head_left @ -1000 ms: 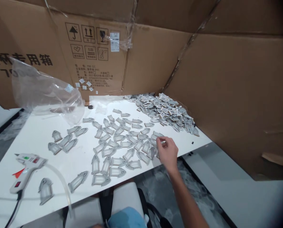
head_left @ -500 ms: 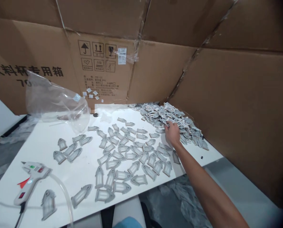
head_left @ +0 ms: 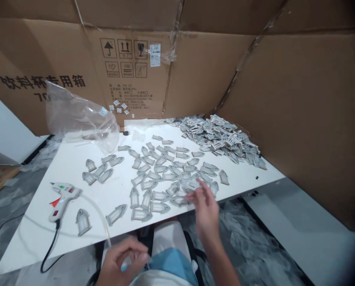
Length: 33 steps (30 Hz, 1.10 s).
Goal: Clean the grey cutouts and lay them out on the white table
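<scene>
Many grey, house-shaped flat pieces with pale centres [head_left: 161,196] lie spread over the white table. My right hand [head_left: 206,208] is over the near right part of this spread, its fingers stretched out and apart, slightly blurred; I see nothing held in it. Low in the view, in front of the table edge, my left hand [head_left: 122,260] has its thumb and fingers curled towards each other. Something small and translucent may be at its fingertips, too faint to name. A glue gun [head_left: 63,200] lies on the table's left side, beside a single grey piece [head_left: 83,222].
A heap of similar pieces [head_left: 225,137] covers the back right of the table [head_left: 55,248]. Tall cardboard [head_left: 201,75] walls stand behind and to the right. A clear plastic bag [head_left: 78,115] leans at the back left. The glue gun's black cable [head_left: 50,248] hangs over the front edge.
My right hand has come back from the heap towards me, over the near pieces. My left hand has come into view at the bottom. The camera view has shifted slightly.
</scene>
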Available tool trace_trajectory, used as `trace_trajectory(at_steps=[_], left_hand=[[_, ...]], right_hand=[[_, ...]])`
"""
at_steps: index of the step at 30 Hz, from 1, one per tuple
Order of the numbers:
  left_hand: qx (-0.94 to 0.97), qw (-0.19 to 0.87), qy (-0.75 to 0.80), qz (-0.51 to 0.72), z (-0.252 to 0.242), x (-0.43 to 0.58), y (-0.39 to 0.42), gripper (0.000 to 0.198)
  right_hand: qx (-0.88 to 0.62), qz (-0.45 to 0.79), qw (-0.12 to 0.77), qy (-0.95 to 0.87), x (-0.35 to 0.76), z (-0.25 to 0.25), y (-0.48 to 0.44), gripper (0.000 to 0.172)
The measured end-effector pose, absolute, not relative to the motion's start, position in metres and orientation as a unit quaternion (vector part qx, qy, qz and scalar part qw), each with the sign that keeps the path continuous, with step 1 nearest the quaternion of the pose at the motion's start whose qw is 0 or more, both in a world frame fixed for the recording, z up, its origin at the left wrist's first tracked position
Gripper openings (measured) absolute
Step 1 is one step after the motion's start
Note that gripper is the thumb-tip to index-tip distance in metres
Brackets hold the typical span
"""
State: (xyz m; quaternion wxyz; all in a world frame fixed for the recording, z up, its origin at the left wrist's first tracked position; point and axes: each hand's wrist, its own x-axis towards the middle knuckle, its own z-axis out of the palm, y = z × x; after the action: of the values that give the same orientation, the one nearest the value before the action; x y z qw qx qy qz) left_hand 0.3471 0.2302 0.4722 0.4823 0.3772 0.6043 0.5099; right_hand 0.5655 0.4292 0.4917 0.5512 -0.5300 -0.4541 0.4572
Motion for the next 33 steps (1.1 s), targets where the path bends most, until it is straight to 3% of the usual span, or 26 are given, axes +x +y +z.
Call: trace_trajectory(at_steps=[4,10,12,16,19,33], left_hand=[[0.352,0.419,0.615,0.568,0.491,0.35,0.236,0.033],[0.453,0.145,0.651,0.592,0.521,0.365,0.224,0.009],[0.444,0.151,0.658,0.59,0.524,0.369,0.219,0.011],[0.335,0.28,0.66,0.612,0.521,0.368,0.213,0.027],[0.338,0.333,0.639,0.606,0.522,0.363,0.21,0.028],[0.414,0.278,0.629,0.597,0.532,0.373,0.212,0.014]], right_hand=[[-0.474,0.601,0.496,-0.411,0.524,0.489,0.323,0.05],[-0.408,0.647,0.464,-0.448,0.508,0.483,0.257,0.041],[-0.403,0.65,0.462,-0.449,0.509,0.484,0.253,0.041],[-0.406,0.658,0.452,-0.446,0.511,0.488,0.253,0.041],[-0.399,0.66,0.446,-0.454,0.513,0.49,0.254,0.039],[-0.376,0.66,0.448,-0.472,0.522,0.487,0.249,0.037]])
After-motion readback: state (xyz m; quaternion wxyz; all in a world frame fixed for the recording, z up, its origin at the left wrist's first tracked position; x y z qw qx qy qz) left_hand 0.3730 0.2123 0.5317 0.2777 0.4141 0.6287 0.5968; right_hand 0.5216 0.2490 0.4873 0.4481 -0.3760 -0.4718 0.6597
